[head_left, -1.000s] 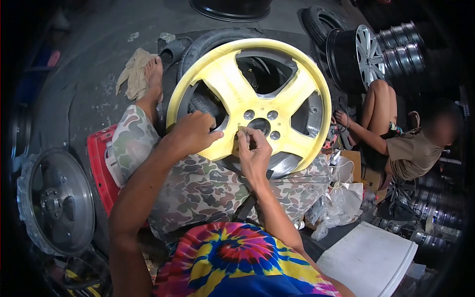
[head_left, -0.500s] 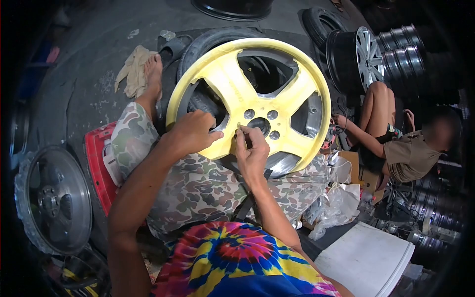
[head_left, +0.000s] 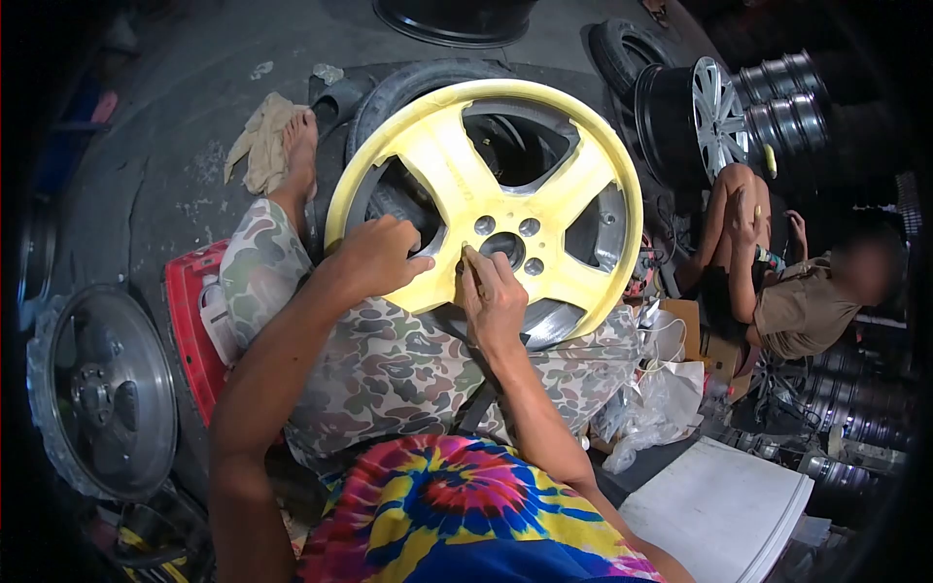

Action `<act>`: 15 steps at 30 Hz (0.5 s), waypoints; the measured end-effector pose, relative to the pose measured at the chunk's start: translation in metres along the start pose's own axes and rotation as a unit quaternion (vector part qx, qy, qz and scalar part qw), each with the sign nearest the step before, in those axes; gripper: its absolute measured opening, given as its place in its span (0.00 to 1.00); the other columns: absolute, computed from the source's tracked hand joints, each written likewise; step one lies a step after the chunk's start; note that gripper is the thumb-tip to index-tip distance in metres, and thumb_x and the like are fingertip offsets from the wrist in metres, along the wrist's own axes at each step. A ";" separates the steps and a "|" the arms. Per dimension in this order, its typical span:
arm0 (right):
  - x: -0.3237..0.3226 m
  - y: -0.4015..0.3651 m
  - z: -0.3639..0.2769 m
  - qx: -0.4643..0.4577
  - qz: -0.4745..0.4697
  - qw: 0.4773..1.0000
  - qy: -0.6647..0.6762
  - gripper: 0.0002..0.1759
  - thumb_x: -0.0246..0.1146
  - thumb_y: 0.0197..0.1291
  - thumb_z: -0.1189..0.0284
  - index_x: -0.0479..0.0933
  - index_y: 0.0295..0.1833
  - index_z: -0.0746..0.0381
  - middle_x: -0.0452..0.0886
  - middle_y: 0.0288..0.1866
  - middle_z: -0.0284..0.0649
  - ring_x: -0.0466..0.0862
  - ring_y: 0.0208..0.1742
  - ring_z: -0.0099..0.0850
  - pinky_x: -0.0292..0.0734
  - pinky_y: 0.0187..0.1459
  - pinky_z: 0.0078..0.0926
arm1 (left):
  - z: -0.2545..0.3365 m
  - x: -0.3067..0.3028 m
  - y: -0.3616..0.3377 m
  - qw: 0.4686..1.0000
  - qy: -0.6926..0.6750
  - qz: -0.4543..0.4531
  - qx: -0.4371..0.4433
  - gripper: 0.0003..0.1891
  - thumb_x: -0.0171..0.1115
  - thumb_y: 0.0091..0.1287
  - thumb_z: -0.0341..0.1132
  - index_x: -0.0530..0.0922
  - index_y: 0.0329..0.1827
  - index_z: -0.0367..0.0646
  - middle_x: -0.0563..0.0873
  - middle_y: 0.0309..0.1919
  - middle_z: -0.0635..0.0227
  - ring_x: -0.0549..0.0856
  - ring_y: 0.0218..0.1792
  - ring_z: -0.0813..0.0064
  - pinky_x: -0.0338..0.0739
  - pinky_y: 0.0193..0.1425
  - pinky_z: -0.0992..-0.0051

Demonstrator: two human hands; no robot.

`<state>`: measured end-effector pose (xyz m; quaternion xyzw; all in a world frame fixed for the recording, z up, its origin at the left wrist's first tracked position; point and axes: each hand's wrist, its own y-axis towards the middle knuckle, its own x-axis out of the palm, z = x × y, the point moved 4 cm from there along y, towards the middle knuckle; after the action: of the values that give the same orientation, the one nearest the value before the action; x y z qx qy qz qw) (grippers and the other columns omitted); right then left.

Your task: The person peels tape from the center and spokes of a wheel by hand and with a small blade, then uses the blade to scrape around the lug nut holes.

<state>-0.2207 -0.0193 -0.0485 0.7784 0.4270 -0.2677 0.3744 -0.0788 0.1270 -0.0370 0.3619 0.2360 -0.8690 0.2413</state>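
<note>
A yellow-coated wheel rim (head_left: 457, 170) with wide spokes rests tilted against my lap, over a dark tire (head_left: 389, 87). My left hand (head_left: 379, 257) is curled round a spoke at the rim's lower left, its thumb on the yellow face. My right hand (head_left: 494, 296) lies near the hub, with the fingertips pressed together on the yellow surface left of the centre hole. Whatever those fingertips may hold is too small to make out. Camouflage trousers (head_left: 379, 374) cover my legs under the rim.
Another person (head_left: 807, 301) sits at the right, beside a silver-faced wheel (head_left: 717, 117) and stacked rims. A grey wheel (head_left: 112, 389) stands at the left near a red stool (head_left: 190, 330). Plastic bags (head_left: 646, 423) and a white panel (head_left: 714, 505) lie at lower right.
My right fingers have shifted slightly and lie flatter on the rim. The rim has moved slightly left. The other person's hand has moved from beside the rim to the knees.
</note>
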 end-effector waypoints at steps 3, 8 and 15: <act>-0.002 0.001 0.000 -0.020 0.005 1.000 -0.010 0.16 0.72 0.64 0.78 0.86 0.57 0.64 0.78 0.38 0.43 0.84 0.33 0.42 0.81 0.36 0.39 | 0.001 -0.001 0.001 1.000 0.001 -0.022 -0.009 0.22 0.68 0.71 0.50 0.89 0.45 0.34 0.91 0.43 0.44 0.88 0.51 0.42 0.80 0.58 0.51; -0.002 0.003 0.000 -0.076 -0.007 0.995 -0.065 0.17 0.73 0.62 0.78 0.86 0.57 0.64 0.76 0.36 0.42 0.82 0.34 0.41 0.78 0.36 0.38 | -0.004 0.010 0.004 1.000 0.001 0.004 -0.001 0.23 0.68 0.70 0.51 0.88 0.47 0.35 0.90 0.47 0.45 0.86 0.55 0.42 0.79 0.59 0.50; -0.002 0.003 0.006 -0.111 0.025 0.992 -0.051 0.17 0.72 0.62 0.79 0.86 0.57 0.63 0.78 0.37 0.42 0.82 0.35 0.41 0.78 0.37 0.38 | 0.000 0.027 0.023 0.998 -0.021 -0.036 -0.044 0.26 0.73 0.67 0.51 0.87 0.50 0.32 0.89 0.50 0.40 0.87 0.57 0.40 0.80 0.64 0.51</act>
<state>-0.2195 -0.0264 -0.0499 0.7279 0.4144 -0.2484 0.4866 -0.0818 0.1021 -0.0624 0.3236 0.2817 -0.8733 0.2308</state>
